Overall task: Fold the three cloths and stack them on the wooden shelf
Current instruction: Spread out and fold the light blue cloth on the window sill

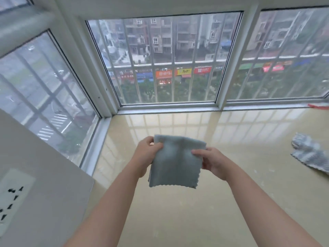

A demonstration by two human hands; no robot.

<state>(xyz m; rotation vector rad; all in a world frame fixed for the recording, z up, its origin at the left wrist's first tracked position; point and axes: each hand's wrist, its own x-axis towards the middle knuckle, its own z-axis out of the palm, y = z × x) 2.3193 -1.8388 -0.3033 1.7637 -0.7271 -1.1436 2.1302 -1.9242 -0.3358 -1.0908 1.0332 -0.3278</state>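
Note:
A small grey-blue cloth (175,163) with a scalloped lower edge hangs in the air in front of me, above a glossy beige sill. My left hand (145,155) pinches its upper left edge, and my right hand (212,162) grips its right edge. The cloth looks doubled over and droops below my fingers. A second cloth (309,154), grey and white patterned, lies crumpled on the sill at the far right. No wooden shelf is in view.
The beige sill (195,211) runs below a bay of barred windows (165,59). A white wall with a power socket (13,198) stands at the left. A bit of red fabric (318,106) shows at the right window edge.

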